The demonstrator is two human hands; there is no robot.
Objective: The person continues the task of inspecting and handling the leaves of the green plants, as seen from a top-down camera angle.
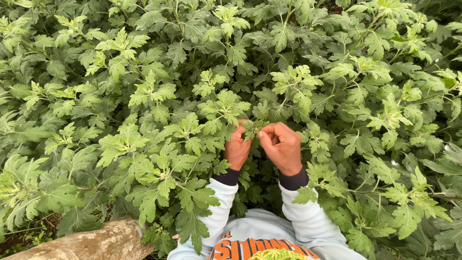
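Between the fingertips of both hands, right at the middle of the view, sits a small leafy shoot tip [252,128], the top of one stem among many. The left hand [237,144] reaches up with its back toward the camera, its fingers closed together and curled onto the left side of that shoot tip, partly hidden by the leaves over them. The right hand [281,146] is bent into a loose fist, thumb and forefinger pinched shut on the right side of the same shoot tip, the other fingers folded into the palm. The two hands are just beside each other, with a narrow dark gap between them below the pinch. Dark cuffs [294,180] ring both wrists, and pale blue sleeves [308,219] run back from them toward the bottom edge, where they join the front of a light sweatshirt [262,240] with orange lettering. All around the hands spreads a dense bed of green plants [144,91] with deeply lobed, toothed leaves; the younger tops are a lighter yellow-green, the lower leaves darker. The plants fill the view from edge to edge, and some leaves overlap the sleeves. At the lower left corner a pale, rough log [96,243] lies slanted under the leaves, with a bit of dark soil [19,238] showing beside it.
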